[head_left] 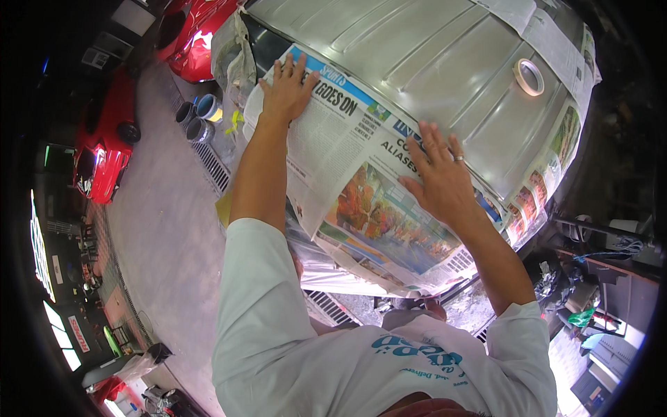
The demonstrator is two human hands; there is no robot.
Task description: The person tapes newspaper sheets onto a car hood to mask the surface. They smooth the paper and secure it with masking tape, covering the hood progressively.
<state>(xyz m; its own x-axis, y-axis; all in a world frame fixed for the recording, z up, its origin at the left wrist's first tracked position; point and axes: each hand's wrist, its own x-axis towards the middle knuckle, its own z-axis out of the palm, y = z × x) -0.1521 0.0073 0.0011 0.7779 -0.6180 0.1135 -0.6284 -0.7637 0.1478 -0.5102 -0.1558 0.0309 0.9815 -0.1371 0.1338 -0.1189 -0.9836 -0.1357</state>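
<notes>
Newspaper spread flat beneath both hands, along the near edge of a large, ribbed silver metal panel. Left hand palm down at the upper left corner, fingers fanned across a blue printed band; right hand also palm down, farther right and nearer the body, fingertips up at the top edge of the paper. Hands well apart from each other, both flattened, without a grip on anything. Between the two hands, the upper margin of the sheet, close along the rim of the metal; below the right hand, a loose, curving lower margin, toward the white shirt. Ahead of the right hand, a wide span of metal with room around a roll of pale tape. Right of that roll, more printed sheets along the side of the panel. Left of the left hand, buckets on the ground; left of the left forearm, a broad stretch of grey floor, with red cars farther off. Printed top pointing away from the body, toward the metal; long axis slanting from the left hand down and rightward past the right hand.
</notes>
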